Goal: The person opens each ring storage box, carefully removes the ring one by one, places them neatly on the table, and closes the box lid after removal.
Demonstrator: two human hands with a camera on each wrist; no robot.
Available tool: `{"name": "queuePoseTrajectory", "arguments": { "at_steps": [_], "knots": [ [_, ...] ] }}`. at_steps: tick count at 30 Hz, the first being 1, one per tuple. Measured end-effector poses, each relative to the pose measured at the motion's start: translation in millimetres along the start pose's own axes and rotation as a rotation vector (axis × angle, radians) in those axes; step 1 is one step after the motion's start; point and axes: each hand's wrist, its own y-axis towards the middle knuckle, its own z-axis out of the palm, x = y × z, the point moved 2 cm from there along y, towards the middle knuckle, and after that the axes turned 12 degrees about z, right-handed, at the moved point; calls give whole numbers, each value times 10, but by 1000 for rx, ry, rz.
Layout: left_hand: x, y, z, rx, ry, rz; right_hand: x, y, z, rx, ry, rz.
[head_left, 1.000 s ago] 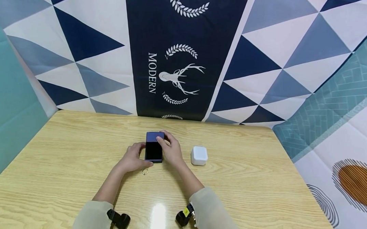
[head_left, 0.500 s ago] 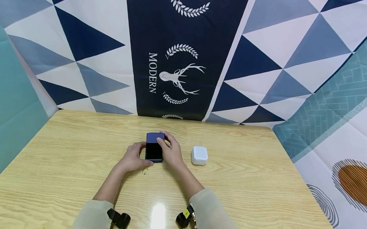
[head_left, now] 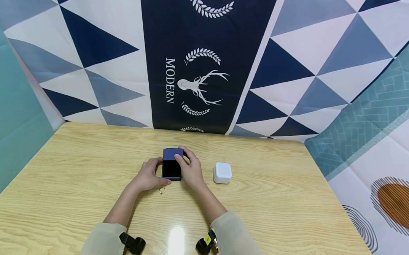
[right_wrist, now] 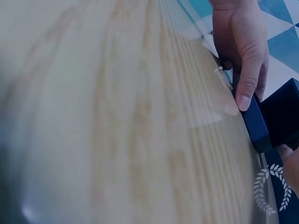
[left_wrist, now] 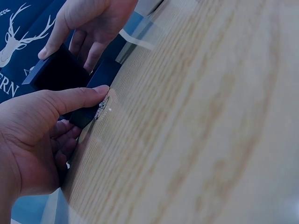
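printed cloths (head_left: 208, 36) round a wooden table (head_left: 273, 206) form a booth

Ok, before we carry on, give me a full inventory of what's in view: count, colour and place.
Open box: 1, dark blue, between the hands
Ring: 1, gold-toned with pale sparkle, on the table by the left thumb
Rounded cube: 1, white, on the table right of the box
Table: 1, light wood, under everything
Backdrop: 1, navy, blue and white, behind the table
Side coverings: 2, teal at left, teal and white with brown at right
Wrist cameras: 2, black, one at each cuff
Sleeves: 2, beige, lower edge
Left hand: 1, bare, holding the box's base
Right hand: 1, bare, holding its lid
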Motion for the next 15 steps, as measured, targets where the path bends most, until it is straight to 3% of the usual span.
{"name": "queuePoseTrajectory", "arguments": {
  "at_steps": [10, 15],
  "knots": [
    [-25, -7, -7, 6, -8, -1, -225, 122, 10, -7, 20, -27],
    [-25, -7, -8, 3, -10, 8, -143, 56, 9, 1, 9, -7]
  ]
}}
